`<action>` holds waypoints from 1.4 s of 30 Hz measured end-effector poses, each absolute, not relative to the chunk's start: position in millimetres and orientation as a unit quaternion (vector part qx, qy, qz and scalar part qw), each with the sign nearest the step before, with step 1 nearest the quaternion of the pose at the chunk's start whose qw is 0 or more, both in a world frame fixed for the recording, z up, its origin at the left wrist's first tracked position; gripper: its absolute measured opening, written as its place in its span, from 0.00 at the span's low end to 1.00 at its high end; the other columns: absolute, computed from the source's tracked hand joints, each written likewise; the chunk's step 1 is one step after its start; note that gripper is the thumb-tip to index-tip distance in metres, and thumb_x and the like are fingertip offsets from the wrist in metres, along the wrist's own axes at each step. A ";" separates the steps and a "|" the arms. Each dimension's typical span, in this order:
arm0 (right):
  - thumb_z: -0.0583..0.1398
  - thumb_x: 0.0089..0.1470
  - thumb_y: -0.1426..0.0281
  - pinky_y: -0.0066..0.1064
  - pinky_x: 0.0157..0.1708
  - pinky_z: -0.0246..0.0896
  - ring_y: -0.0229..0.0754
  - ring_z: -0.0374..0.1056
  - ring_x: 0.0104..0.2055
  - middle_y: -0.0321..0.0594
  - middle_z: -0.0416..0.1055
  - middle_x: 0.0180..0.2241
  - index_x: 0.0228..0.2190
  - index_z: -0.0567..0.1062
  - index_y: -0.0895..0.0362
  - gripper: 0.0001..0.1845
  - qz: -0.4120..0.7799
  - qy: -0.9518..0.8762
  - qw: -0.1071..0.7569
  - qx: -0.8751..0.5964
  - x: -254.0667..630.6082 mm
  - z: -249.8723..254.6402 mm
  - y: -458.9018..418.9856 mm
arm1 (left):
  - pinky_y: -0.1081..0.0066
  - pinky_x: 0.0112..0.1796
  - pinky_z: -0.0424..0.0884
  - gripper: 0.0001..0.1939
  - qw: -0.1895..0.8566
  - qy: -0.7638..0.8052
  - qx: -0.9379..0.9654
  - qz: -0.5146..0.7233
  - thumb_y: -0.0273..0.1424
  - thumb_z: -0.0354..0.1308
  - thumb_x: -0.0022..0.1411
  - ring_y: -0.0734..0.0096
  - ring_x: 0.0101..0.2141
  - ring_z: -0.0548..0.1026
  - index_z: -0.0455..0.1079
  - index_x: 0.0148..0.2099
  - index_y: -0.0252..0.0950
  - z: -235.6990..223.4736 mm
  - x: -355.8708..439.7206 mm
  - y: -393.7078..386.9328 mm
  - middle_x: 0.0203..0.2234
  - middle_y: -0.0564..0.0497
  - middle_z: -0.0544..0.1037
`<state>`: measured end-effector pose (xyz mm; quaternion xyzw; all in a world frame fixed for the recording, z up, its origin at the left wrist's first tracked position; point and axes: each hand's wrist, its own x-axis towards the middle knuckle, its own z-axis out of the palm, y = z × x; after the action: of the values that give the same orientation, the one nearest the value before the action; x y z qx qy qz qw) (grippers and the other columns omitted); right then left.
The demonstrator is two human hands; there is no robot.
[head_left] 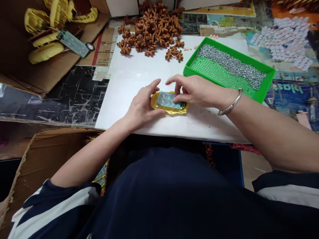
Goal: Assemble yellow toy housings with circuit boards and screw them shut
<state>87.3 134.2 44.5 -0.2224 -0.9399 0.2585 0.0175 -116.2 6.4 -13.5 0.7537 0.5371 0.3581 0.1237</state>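
- Circuit board (165, 99) is sitting in the yellow plastic shell (171, 111), open side up on the white sheet (124, 86) over the bench (82, 99), right by the near edge.
- Left hand (139, 106) is around the shell's left end — fingers spread, thumb along the near rim, index tip up off the far side. Can't tell how firm the hold is.
- Right hand (199, 91) comes in from the other side, thumb tip down on the board, index arched above it, the rest curled. The gap between thumb and index is wide open. Silver bracelet (231, 103) on that wrist.
- Green tray (269, 83) sits tilted just beyond the right forearm, with loads of small screws (231, 64) banked along its far side.
- Brown plastic pieces (149, 30) are heaped at the back of the sheet.
- Cardboard box (50, 83) off to the left has more yellow shells (58, 15) in it — plus another board (74, 43) and a little round part (90, 46) near its edge.
- Small pale pieces (284, 41) lie spread out at far right.
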 end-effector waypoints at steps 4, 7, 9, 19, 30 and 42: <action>0.56 0.63 0.64 0.33 0.38 0.55 0.41 0.66 0.38 0.42 0.73 0.39 0.51 0.75 0.53 0.17 0.211 -0.962 0.012 -0.173 96.2 48.5 124.1 | 0.62 0.45 0.73 0.43 0.104 0.549 0.742 0.371 0.47 0.64 0.62 0.58 0.49 0.74 0.48 0.71 0.42 -12.9 -103.1 -5.3 0.53 0.40 0.74; 0.53 0.66 0.60 0.33 0.37 0.55 0.42 0.65 0.37 0.44 0.72 0.39 0.52 0.77 0.52 0.20 0.168 -0.978 -0.001 -0.123 101.8 48.9 121.3 | 0.61 0.46 0.73 0.42 0.103 0.565 0.729 0.373 0.46 0.62 0.63 0.58 0.49 0.74 0.47 0.71 0.42 -11.6 -97.0 -12.0 0.50 0.42 0.75; 0.53 0.66 0.55 0.33 0.36 0.55 0.41 0.64 0.36 0.45 0.71 0.40 0.54 0.75 0.51 0.23 0.151 -0.982 0.002 -0.112 104.8 47.1 120.1 | 0.62 0.46 0.73 0.40 0.114 0.570 0.722 0.376 0.45 0.61 0.65 0.59 0.49 0.74 0.48 0.71 0.43 -10.5 -95.2 -15.4 0.50 0.42 0.75; 0.49 0.68 0.57 0.32 0.31 0.60 0.40 0.64 0.32 0.48 0.72 0.42 0.58 0.72 0.54 0.25 0.035 -0.995 0.066 -0.067 113.5 33.1 113.8 | 0.62 0.47 0.75 0.39 0.132 0.535 0.724 0.416 0.52 0.55 0.67 0.62 0.48 0.76 0.47 0.72 0.44 -17.2 -98.6 -16.1 0.54 0.43 0.74; 0.47 0.69 0.56 0.31 0.29 0.58 0.39 0.64 0.31 0.45 0.72 0.40 0.54 0.74 0.54 0.25 0.019 -0.996 0.068 -0.047 112.1 35.7 112.4 | 0.62 0.47 0.77 0.38 0.130 0.544 0.721 0.409 0.52 0.54 0.67 0.62 0.49 0.76 0.48 0.71 0.44 -14.3 -97.2 -17.9 0.56 0.44 0.73; 0.51 0.68 0.59 0.31 0.26 0.52 0.37 0.59 0.28 0.45 0.71 0.38 0.55 0.73 0.54 0.22 0.010 -0.996 0.073 -0.043 111.7 37.7 111.7 | 0.62 0.46 0.77 0.37 0.129 0.552 0.723 0.395 0.52 0.52 0.68 0.64 0.47 0.77 0.45 0.72 0.45 -14.3 -96.6 -18.4 0.55 0.45 0.72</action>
<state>111.7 111.7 37.7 -0.0432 -0.9963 0.0101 0.0735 -96.6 -18.4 -14.3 0.7231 0.5520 0.3949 0.1288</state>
